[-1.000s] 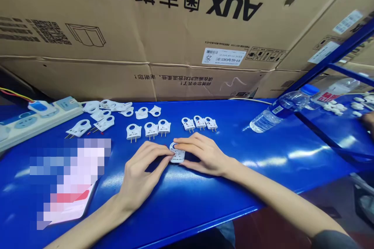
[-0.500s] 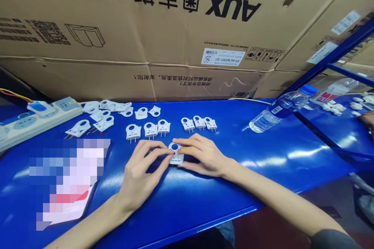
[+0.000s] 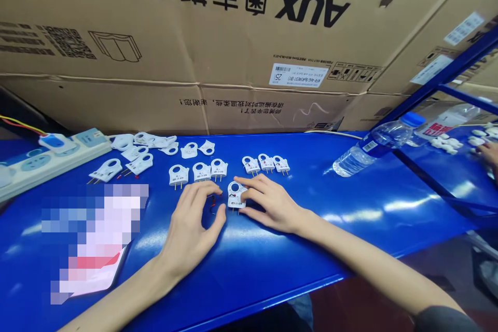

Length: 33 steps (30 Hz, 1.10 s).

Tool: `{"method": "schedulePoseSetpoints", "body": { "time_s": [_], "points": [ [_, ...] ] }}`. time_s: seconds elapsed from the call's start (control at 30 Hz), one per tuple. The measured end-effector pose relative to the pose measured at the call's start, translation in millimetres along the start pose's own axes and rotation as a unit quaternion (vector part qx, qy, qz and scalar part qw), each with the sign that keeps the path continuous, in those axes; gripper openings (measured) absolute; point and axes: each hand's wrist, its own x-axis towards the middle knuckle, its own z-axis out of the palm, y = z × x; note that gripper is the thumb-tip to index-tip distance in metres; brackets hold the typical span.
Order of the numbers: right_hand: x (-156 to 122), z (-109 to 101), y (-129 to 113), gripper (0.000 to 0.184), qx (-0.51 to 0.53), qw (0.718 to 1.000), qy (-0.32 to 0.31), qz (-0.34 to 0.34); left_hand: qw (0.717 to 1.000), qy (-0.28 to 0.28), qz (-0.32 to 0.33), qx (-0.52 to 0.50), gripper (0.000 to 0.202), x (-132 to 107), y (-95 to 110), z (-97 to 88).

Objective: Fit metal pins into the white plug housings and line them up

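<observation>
A white plug piece [image 3: 235, 195] with a round hole and metal pins lies on the blue table [image 3: 350, 218]. My right hand [image 3: 272, 201] grips its right side with the fingertips. My left hand [image 3: 190, 231] rests just left of it, off the plug. Its fingers are curved and its thumb stands apart from them. A thin red and dark wire [image 3: 212, 204] lies in the gap between that thumb and the fingers. Just beyond my hands stand two rows of three finished white plugs, one on the left [image 3: 201, 171] and one on the right [image 3: 266, 164].
A pile of loose white plug shells [image 3: 150, 141] and a power strip [image 3: 46, 158] sit at the far left. A water bottle [image 3: 373, 148] lies on its side at the right. Big cardboard boxes [image 3: 233, 36] wall off the back. Another person's hand [image 3: 489, 154] works at the right edge.
My left hand has let go of the plug and drawn back to the left. My right hand has slid the plug a little away from me, toward the rows.
</observation>
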Motion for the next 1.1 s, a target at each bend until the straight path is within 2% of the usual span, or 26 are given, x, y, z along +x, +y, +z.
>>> {"method": "schedulePoseSetpoints", "body": {
  "time_s": [0.13, 0.33, 0.43, 0.6, 0.83, 1.1],
  "points": [
    [-0.5, 2.0, 1.0, 0.017, -0.008, 0.999, -0.014, 0.042, 0.999, -0.027, -0.022, 0.032, 0.013, 0.9, -5.6, -0.1],
    [0.2, 3.8, 0.7, 0.019, -0.025, 0.997, 0.029, 0.072, 0.993, -0.076, -0.03, 0.085, 0.016, -0.9, -7.0, 0.3],
    [0.8, 1.6, -1.4, 0.019, -0.049, 0.997, 0.044, 0.037, 0.993, -0.076, -0.021, 0.089, 0.017, -1.9, -6.0, 0.3],
    [0.4, 2.5, -4.0, 0.019, -0.085, 0.996, 0.025, -0.021, 0.992, -0.069, -0.008, 0.103, 0.019, -2.5, -4.4, 0.3],
    [1.4, 4.4, -0.5, 0.032, -0.105, 0.994, -0.028, 0.029, 0.989, -0.097, -0.036, 0.105, 0.018, -0.6, -3.9, -0.4],
    [2.1, 3.8, 1.7, 0.036, -0.095, 0.994, -0.033, 0.051, 0.992, -0.074, -0.023, 0.097, 0.016, -0.9, -4.8, 1.2]
  ]
}}
